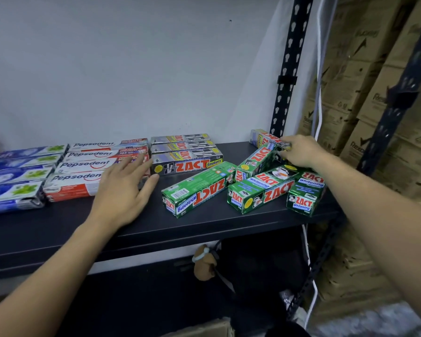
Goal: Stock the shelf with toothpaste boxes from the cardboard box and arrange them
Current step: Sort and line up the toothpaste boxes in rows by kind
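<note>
Four oblong card cartons (197,188) (glossy green)

Stacked brown cartons (350,69) at right; white cable (320,98) beside them; brown plush toy (204,263), possibly keychain, low.

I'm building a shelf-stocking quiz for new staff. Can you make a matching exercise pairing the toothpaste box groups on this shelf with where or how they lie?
Things:
1. blue boxes
2. Pepsodent boxes
3. ZACT Smokers row
4. green ZACT Whitening boxes

Places or states:
A. scattered at angles, right side
B. far left end
C. neat, centre
D. partly hidden by the open left hand

Pairs: 1-B, 2-D, 3-C, 4-A
</note>
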{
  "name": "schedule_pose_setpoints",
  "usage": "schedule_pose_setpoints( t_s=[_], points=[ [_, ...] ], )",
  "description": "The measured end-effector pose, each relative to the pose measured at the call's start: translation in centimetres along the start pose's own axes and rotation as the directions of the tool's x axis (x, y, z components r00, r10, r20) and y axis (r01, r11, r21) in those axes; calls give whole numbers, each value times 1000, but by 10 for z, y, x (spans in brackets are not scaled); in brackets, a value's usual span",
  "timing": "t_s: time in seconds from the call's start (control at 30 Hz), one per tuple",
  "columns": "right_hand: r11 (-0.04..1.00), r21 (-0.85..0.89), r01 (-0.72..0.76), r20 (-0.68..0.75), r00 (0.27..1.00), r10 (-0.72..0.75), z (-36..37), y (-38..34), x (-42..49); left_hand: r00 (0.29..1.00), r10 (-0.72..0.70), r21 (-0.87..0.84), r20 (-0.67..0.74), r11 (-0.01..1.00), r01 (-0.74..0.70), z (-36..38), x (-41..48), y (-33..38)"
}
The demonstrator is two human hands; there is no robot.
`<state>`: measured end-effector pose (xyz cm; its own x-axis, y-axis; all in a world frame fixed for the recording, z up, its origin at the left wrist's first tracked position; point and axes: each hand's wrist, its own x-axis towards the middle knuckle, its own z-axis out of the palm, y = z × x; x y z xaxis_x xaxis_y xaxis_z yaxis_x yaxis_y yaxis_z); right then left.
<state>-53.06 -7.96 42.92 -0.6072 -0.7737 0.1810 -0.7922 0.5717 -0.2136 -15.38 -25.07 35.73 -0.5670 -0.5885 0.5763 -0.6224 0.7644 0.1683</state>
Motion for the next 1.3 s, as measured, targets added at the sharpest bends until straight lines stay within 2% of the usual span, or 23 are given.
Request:
schedule_pose_setpoints(
  t_s=[0.17, 0.37, 0.53, 0.7, 0.83, 0.93, 1.0, 1.07, 1.1, 1.2, 1.27, 1.3],
  points=[
    [998, -25, -60, -9, 998, 60, 7, -1, 12, 999, -34, 5, 28, 999, 34, 2, -1, -1],
    [953, 259, -155, -161, 966, 201, 14, 1, 18, 999, -44, -18, 18, 999, 45, 2, 0, 0],
    [922, 382, -58, -291, 940, 179, 1, -4, 13, 999, -35, -38, -20, 999, 34, -2, 0, 1],
    [918, 384, 101, -349, 936, 44, -24, -20, -1, 995, -4, -78, -100, 997, -4, -9, -1, 5],
    [860, 461, 221, -316, 946, -74, -38, -38, -21, 992, 15, -147, -125, 989, -34, -16, -3, 7],
    [777, 553, 300, -241, 951, -195, -44, -59, -37, 983, -73, -266, -168, 964, 26, -29, -3, 15],
    [713, 621, 326, -171, 944, -283, -47, -72, -50, 967, -171, -419, -188, 905, 79, -43, -1, 23],
    [678, 639, 364, -118, 917, -381, -48, -87, -64, 954, -230, -548, -194, 832, 89, -61, 3, 30],
    [658, 650, 380, -92, 899, -428, -48, -96, -72, 952, -222, -557, -209, 828, 71, -70, 3, 32],
    [613, 678, 406, -6, 837, -547, -43, -119, -90, 961, -3, -325, -276, 941, -90, -93, -5, 31],
    [604, 661, 445, 14, 798, -603, -34, -134, -98, 963, 153, -170, -221, 966, -192, -102, -13, 23],
    [590, 662, 462, 20, 776, -630, -29, -143, -101, 970, 179, -146, -165, 968, -203, -104, -19, 17]
  ],
)
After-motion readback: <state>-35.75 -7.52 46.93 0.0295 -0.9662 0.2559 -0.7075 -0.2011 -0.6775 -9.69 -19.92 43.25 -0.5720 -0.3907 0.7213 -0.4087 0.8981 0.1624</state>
